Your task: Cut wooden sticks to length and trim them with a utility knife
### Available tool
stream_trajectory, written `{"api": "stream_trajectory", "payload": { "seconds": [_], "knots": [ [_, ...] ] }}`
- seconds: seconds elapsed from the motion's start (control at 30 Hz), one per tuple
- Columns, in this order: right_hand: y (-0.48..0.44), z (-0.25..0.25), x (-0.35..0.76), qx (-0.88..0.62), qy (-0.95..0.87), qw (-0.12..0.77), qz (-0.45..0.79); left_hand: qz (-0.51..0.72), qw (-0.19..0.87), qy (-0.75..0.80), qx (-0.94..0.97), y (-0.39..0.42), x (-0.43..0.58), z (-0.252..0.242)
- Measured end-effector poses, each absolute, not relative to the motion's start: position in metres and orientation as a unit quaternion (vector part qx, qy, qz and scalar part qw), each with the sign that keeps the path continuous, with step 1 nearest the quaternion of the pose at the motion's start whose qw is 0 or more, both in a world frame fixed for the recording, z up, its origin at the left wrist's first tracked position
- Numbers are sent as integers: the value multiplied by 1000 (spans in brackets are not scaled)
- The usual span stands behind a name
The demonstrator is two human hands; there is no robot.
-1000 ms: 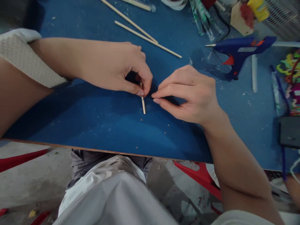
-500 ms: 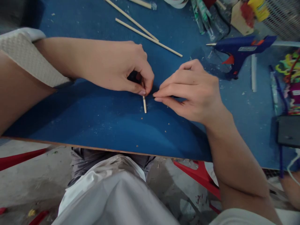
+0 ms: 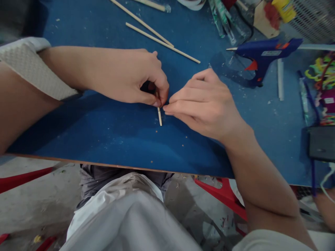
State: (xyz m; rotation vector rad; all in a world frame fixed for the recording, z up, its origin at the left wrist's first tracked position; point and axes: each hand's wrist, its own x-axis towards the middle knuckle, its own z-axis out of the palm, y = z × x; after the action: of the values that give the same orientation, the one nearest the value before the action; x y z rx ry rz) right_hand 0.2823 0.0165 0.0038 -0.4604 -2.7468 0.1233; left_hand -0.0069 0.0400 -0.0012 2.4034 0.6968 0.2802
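Between the thumb and forefinger of my left hand [image 3: 136, 76] is a thin wooden stick [image 3: 159, 118]. Its pale lower end pokes out below the fingertips, over the blue tabletop [image 3: 104, 129], with a faint line across it. The upper part is mostly hidden by my fingers. My right hand [image 3: 206, 104] is closed in a pinch just right of the stick, fingertips close to my left fingers. Whatever it pinches is hidden or too small to name.
Two long wooden sticks [image 3: 163, 43] lie beyond my hands. A blue glue gun [image 3: 261, 57] rests at the right, near a pale glue stick [image 3: 280, 80]. Plastic-wrapped packets [image 3: 222, 19], a mesh basket [image 3: 314, 21], colourful bundles [image 3: 326, 71] and a dark box [image 3: 321, 143] fill the right side.
My right hand has moved left, so its fingertips are closer to the stick. My left hand keeps its pinch on the stick. The view has shifted slightly.
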Motion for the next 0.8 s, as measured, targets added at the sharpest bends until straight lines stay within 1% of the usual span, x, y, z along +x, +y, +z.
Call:
{"api": "stream_trajectory", "payload": {
  "seconds": [0.2, 0.4, 0.63, 0.8],
  "knots": [
    [20, 6, 284, -141, -968, 203, 47, 106, 284, 249, 920, 42, -7, -4],
    [21, 6, 286, -170, -969, 167, 57, 100, 279, 238, 925, 43, -12, -6],
    [14, 2, 279, -169, -968, 178, 51, 115, 291, 241, 919, 39, -9, 0],
    [11, 4, 276, -181, -969, 160, 47, 117, 299, 236, 917, 38, -8, 1]
  ]
}}
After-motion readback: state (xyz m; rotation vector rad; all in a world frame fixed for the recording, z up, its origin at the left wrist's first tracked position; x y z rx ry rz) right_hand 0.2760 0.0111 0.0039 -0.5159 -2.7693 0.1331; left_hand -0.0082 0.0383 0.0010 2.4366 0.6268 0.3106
